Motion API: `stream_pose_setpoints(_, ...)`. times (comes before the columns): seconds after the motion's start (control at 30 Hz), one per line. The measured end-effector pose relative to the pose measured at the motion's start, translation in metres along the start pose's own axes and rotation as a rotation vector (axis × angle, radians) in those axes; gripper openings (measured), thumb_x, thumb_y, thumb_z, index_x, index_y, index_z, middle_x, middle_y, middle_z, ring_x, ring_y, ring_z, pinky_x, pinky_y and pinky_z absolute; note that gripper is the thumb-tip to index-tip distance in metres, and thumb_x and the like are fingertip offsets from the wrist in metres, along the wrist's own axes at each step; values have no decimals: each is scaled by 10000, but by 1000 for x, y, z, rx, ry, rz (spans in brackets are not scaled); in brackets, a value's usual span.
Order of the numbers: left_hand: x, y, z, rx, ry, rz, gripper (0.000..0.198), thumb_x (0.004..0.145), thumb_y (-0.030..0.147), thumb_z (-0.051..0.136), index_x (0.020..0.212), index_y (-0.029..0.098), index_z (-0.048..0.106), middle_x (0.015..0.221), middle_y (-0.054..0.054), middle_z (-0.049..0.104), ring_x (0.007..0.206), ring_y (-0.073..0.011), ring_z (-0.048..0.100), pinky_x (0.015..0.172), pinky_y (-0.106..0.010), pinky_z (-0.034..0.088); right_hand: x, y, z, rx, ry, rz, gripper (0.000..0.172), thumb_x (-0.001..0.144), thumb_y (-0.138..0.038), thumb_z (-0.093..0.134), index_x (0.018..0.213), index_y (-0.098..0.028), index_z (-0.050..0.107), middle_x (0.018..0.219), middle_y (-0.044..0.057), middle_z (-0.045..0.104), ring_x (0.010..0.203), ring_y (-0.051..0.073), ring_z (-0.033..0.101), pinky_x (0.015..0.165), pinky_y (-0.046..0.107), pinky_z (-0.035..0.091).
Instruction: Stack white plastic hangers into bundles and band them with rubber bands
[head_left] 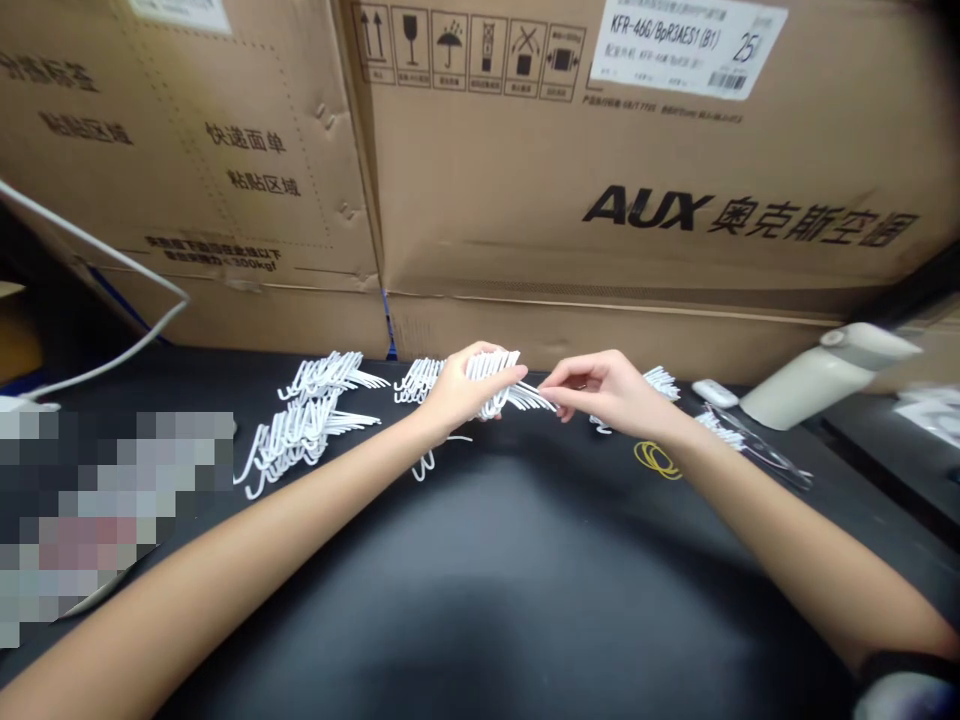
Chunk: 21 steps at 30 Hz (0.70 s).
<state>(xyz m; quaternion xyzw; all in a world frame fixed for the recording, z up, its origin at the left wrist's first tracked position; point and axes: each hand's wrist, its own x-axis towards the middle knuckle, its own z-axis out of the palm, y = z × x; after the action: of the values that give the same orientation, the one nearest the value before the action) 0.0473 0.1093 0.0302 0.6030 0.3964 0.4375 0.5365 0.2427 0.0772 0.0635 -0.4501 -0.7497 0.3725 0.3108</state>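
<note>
My left hand (466, 385) is closed round a bundle of white wire hooks (491, 372), its thumb lying across them. Their straight ends (531, 398) fan out to the right. At those ends my right hand (596, 388) has thumb and index finger pinched on the tips. Beside my left hand lies another pile of white hooks (417, 378), and a loose hook (424, 465) rests nearer me. More white hooks (661, 382) sit partly hidden behind my right hand.
Piles of white hooks (330, 375) (292, 440) lie at left on the black table (510, 600). A yellow wire coil (658, 460), more white pieces (720, 432) and a pale bottle (821, 378) are at right. Large cardboard boxes (487, 200) stand behind; a white cable (161, 320) hangs left.
</note>
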Motion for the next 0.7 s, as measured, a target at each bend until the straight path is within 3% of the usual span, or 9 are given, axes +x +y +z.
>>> stream_pose_setpoints(0.17,3,3,-4,-89,-31,-95,312,673,336,746,906,158,640,698,-8,609,510,-97,544,420,-214,490,-3,-7,3,-77,45,-50,255,840,-390,589,802,-151,669,688,22,627,596,122,596,576,240,517)
stream_pose_setpoints(0.33,10,7,-14,-257,-8,-164,288,713,323,704,935,161,618,641,20,594,434,-72,528,373,-171,423,2,4,16,85,429,-171,280,859,-427,562,778,-167,629,718,31,630,566,115,569,535,249,510)
stream_pose_setpoints(0.4,13,8,-18,-350,5,-188,303,724,337,697,960,166,614,686,14,617,453,-69,546,376,-164,423,3,10,25,104,524,-195,275,868,-426,549,772,-176,609,710,25,614,546,108,544,526,249,499)
stream_pose_setpoints(0.47,14,9,-20,-422,18,-216,300,733,350,693,965,174,619,730,7,637,482,-69,566,380,-158,423,3,14,37,93,492,-174,277,873,-427,537,767,-179,599,717,26,607,559,113,537,526,247,491)
stream_pose_setpoints(0.57,14,11,-22,-480,6,-225,296,744,392,688,950,186,635,712,19,628,488,-63,566,385,-152,415,5,16,62,68,249,-131,247,875,-387,534,775,-173,604,725,23,607,587,119,541,532,240,479)
stream_pose_setpoints(0.63,12,12,-21,-510,-13,-225,309,743,412,690,950,188,641,698,25,619,487,-61,564,390,-153,415,10,17,79,-13,83,-178,166,857,-311,559,797,-171,624,757,23,608,616,119,550,561,238,472)
stream_pose_setpoints(0.7,10,14,-20,-528,-13,-231,314,741,409,692,954,185,638,680,30,608,482,-62,563,394,-157,418,16,20,94,-117,23,-275,93,829,-236,579,813,-171,644,803,31,601,623,115,550,589,241,467)
